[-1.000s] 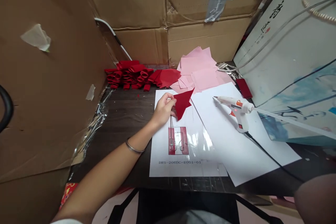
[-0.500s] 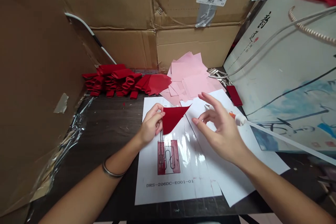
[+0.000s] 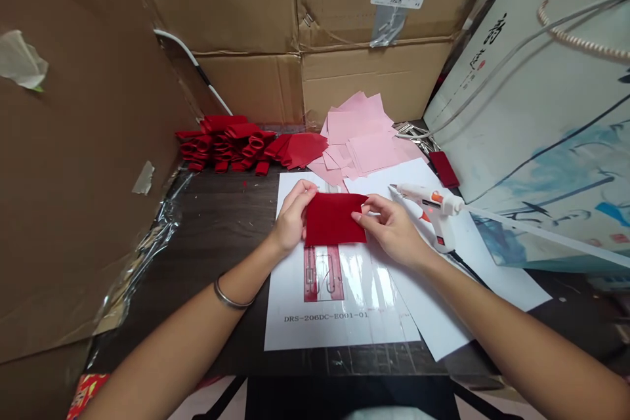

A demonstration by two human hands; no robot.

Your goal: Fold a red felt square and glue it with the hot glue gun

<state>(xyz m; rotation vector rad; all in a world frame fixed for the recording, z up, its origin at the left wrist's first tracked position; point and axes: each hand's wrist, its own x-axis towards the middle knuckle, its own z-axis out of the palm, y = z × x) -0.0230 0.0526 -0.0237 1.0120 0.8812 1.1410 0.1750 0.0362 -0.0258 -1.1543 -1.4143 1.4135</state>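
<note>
A flat red piece of fabric (image 3: 335, 220) is held level over the printed sheet (image 3: 290, 331). My left hand (image 3: 294, 215) pinches its left edge, and my right hand (image 3: 386, 226) grips its right edge between thumb and fingers. Just below the fabric, the sheet shows a picture of a red strip with line shapes, partly covered, above the text "DRS-206DC-E001-01". To the right of my right hand, a white glue gun (image 3: 438, 210) with orange parts lies on a second white sheet (image 3: 462, 302).
Folded red fabric pieces (image 3: 226, 141) are heaped at the back left. Pink sheets (image 3: 364, 134) pile up beside them, then metal clips (image 3: 418, 134) and a dark red piece (image 3: 444, 168). Cardboard (image 3: 374, 79) walls the back and left; a large paper bag (image 3: 522, 131) stands right.
My right hand has moved left and taken hold of the fabric's right edge. The fabric, earlier a slanted triangle shape, is now spread flat as a rectangle. The view has shifted slightly.
</note>
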